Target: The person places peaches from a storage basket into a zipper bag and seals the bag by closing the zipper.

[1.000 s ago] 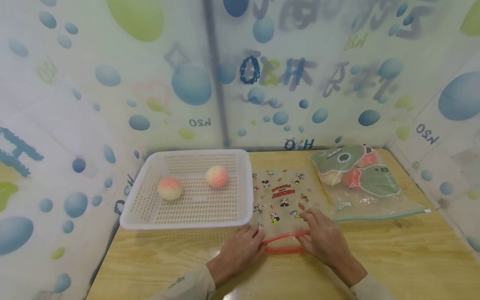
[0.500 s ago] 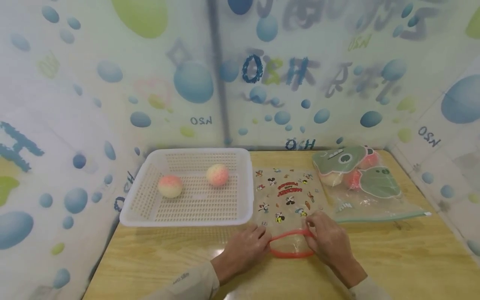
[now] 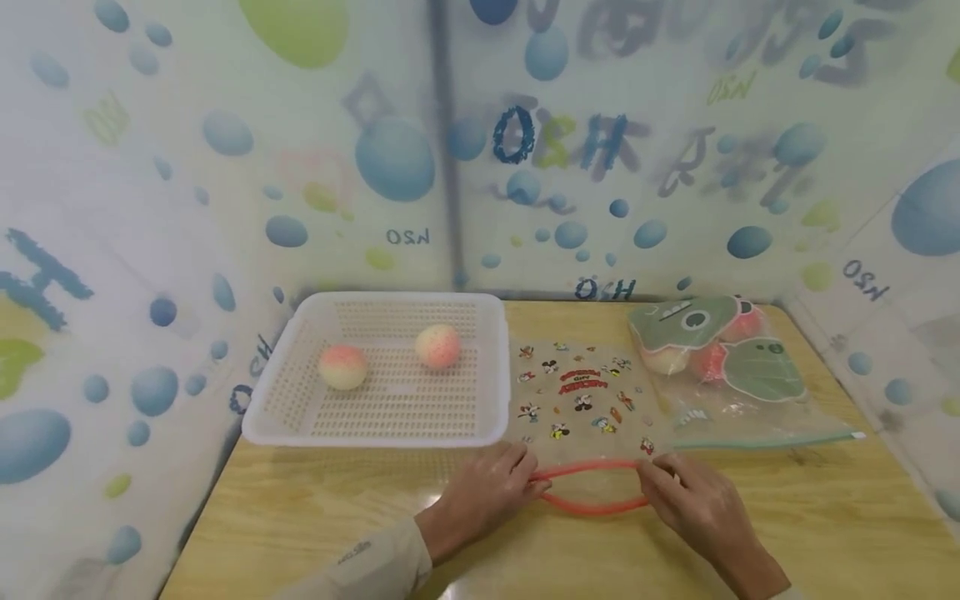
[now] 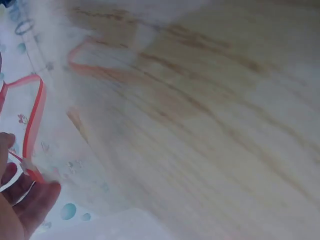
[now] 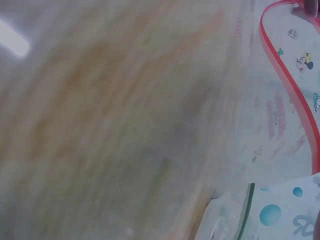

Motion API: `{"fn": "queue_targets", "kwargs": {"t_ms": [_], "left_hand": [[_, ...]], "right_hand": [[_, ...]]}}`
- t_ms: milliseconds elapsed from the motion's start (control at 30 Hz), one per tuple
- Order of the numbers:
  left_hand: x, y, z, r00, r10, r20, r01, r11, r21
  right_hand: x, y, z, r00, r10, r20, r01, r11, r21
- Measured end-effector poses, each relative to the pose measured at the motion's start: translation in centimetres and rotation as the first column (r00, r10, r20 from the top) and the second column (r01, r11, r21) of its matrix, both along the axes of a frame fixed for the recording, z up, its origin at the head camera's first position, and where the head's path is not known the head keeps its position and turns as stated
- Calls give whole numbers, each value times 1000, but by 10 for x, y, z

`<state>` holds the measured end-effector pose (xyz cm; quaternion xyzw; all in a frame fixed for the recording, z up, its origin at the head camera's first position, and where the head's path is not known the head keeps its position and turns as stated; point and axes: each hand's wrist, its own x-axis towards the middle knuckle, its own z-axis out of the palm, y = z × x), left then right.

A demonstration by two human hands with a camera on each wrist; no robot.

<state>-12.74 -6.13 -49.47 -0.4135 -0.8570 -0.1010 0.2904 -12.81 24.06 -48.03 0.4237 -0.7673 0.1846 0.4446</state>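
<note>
A clear zip bag (image 3: 581, 396) printed with small cartoon figures lies on the table, its red-edged mouth facing me. The mouth gapes, with its two red strips (image 3: 596, 507) spread apart in the middle. My left hand (image 3: 483, 492) pinches the left end of the mouth. At the right end, my right hand (image 3: 701, 510) pinches the red edge between thumb and fingers. In the left wrist view, the left fingers (image 4: 42, 200) hold the corner by the zip. The right wrist view shows the red edge (image 5: 285, 72) curving open; most of the right hand is outside it.
To the left stands a white plastic basket (image 3: 375, 439) holding two peaches, one left (image 3: 343, 367) and one right (image 3: 438, 347). Behind my right hand lies another clear zip bag (image 3: 738, 417) with a green zip and several peaches inside. A bubble-patterned wall (image 3: 480, 200) rises behind the table.
My right hand has slid right along the red edge to the bag's right end. The mouth is stretched wider sideways. My left hand keeps its hold at the left end.
</note>
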Motion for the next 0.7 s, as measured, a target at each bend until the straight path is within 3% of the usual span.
{"fn": "queue_targets", "kwargs": {"t_ms": [100,200,367,500,700], "left_hand": [[1,-3,5,996,-52,-77,53,999,11],[1,-6,14,981,-104,-165,107,994,11],[-5,-13,30,957,-132,-259,153,986,60],[-13,-23,42,958,-96,-269,124,988,88],[-28,-41,60,972,-27,-233,36,999,33]], "right_hand": [[-4,-6,6,1000,-8,-27,7,999,-33],[-8,-9,11,999,-14,-41,13,999,-39],[-12,-7,16,999,-18,-45,16,999,-39],[-10,-6,18,999,-34,-15,33,999,-36],[-10,-5,18,1000,-24,-7,24,999,-34]]}}
